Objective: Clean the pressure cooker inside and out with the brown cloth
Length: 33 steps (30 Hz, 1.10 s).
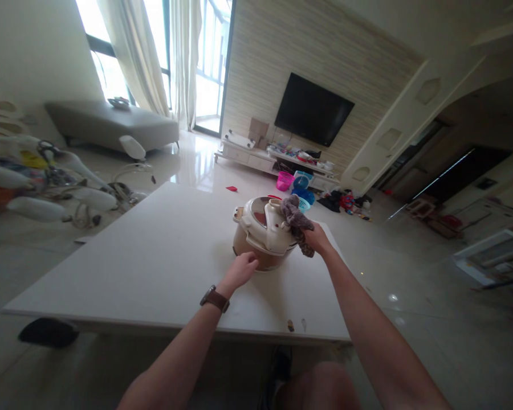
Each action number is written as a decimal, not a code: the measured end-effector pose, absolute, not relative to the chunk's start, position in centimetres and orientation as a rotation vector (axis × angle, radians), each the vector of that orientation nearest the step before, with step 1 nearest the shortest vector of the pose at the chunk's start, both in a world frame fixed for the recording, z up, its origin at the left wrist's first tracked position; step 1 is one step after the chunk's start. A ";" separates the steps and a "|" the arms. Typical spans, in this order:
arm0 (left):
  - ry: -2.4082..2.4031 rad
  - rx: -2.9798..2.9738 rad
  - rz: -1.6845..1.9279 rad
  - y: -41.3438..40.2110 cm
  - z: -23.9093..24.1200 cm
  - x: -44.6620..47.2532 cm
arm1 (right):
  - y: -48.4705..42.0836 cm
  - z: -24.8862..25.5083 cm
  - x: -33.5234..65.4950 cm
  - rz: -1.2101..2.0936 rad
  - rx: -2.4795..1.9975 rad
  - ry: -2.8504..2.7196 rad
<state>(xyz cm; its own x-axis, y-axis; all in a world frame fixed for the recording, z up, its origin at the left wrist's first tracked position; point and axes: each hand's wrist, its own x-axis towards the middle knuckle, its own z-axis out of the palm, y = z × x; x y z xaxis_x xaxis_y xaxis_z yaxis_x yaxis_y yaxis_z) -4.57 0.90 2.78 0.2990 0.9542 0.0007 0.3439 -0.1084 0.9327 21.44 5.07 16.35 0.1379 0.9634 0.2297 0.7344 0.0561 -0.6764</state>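
Note:
A cream and brown rice cooker (263, 230) stands on a white table (162, 256), lid closed. My right hand (317, 238) is closed around a grey-brown cloth (296, 221) and presses it against the cooker's right side and lid. My left hand (241, 270), with a brown watch at the wrist, rests with fingers curled against the cooker's front lower edge.
A grey sofa (111, 122) stands by the window at back left. A pile of clutter (47, 182) lies on the floor at left. A wall television (312, 108) hangs above a low cabinet; colourful baskets (294, 183) sit on the floor.

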 end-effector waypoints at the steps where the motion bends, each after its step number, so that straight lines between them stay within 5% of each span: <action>1: 1.217 1.643 0.826 0.8 3.0 -4.7 | 5.3 16.1 21.6 0.405 -1.739 -1.587; 14: 1.260 1.581 0.883 0.4 3.7 -5.2 | -4.4 3.7 12.4 0.290 -1.661 -1.336; 23: 1.364 1.522 0.872 0.4 4.0 -5.6 | -1.0 4.7 14.9 0.305 -1.759 -1.103; 33: 1.261 0.895 1.182 1.9 4.5 -4.8 | -3.6 -2.3 8.2 0.592 -1.701 -0.846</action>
<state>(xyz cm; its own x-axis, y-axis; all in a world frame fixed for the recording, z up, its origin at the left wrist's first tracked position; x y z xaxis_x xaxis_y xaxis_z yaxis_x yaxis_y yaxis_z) -4.76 1.90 4.55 -0.0781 0.9721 -0.2211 -0.1576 0.2070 0.9656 8.16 -3.58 -2.27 0.6212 0.7831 0.0303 0.2392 -0.1526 -0.9589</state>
